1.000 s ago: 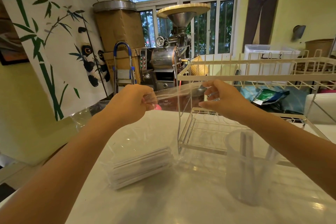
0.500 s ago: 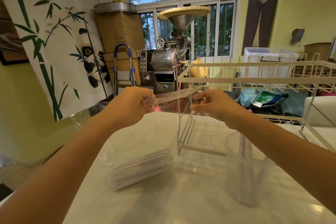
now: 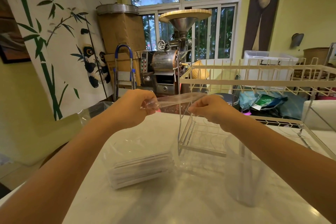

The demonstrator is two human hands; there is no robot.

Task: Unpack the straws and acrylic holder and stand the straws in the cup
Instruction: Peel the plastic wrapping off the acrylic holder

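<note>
Currently my left hand (image 3: 133,108) and right hand (image 3: 211,108) both pinch a clear plastic film (image 3: 179,99), stretched taut between them above the acrylic holder (image 3: 201,140). Wrapped straws (image 3: 141,169) lie left of it on the table (image 3: 163,203); cup (image 3: 243,172) stands right.

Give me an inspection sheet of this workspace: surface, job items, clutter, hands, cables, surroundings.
Surface: white glossy table, reflections on it.
Job's things: clear acrylic holder upright at centre; wrapped straw pack lying flat to its left; clear plastic cup at right with a few straws standing in it.
Clutter: loose clear plastic film stretched between both hands.
Grippers: left hand pinches one end of the film; right hand pinches the other end.
Cables: nothing seen.
Surroundings: white wire rack behind right; coffee roaster by the window; panda banner at left.
</note>
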